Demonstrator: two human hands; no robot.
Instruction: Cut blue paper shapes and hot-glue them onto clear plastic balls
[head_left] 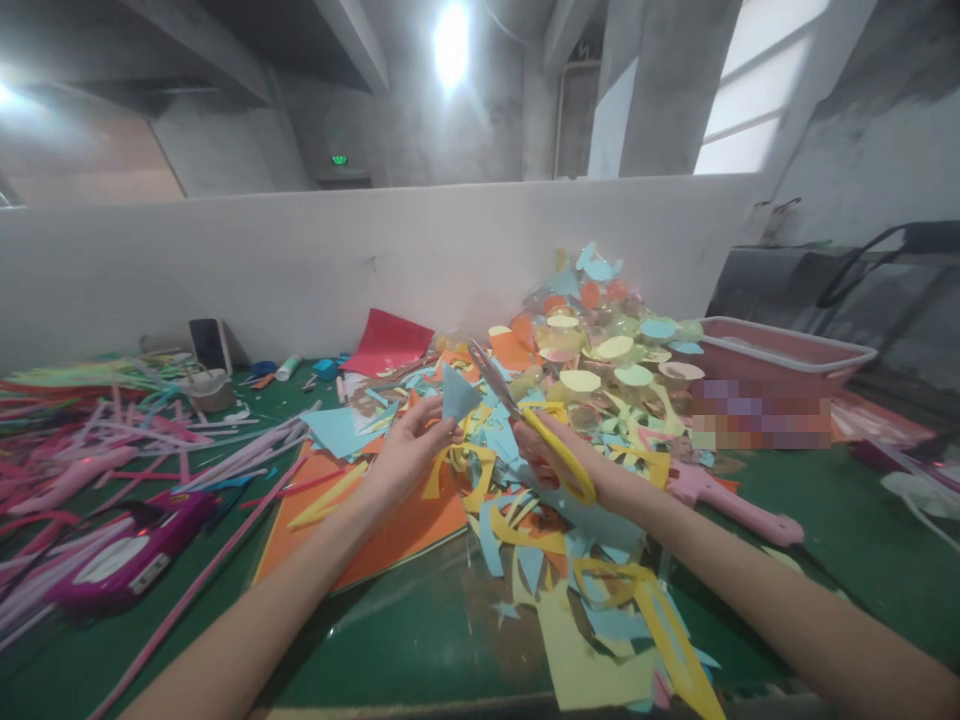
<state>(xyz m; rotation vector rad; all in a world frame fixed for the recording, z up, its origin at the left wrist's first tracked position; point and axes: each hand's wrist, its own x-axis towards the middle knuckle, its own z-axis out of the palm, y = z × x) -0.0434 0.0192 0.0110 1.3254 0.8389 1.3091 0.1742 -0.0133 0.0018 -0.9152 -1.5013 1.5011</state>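
Note:
Near the middle of the view, my left hand (411,445) pinches a small light-blue paper piece (457,396) with a pointed edge. My right hand (551,455) is wrapped round yellow-handled scissors (568,460); their metal blades point up and to the left, just right of the blue piece and apart from it. Under my left hand lie orange sheets (405,530). Blue, yellow and green paper scraps (491,530) are heaped below and between both hands.
Paper circles and clear round pieces (615,350) pile up behind my right hand. A pink basket (787,345) stands at the right, near a pink glue gun (739,508). Left are colourful strips (247,450), a purple device (135,555) and a cup (206,390). Red paper (386,342) lies behind.

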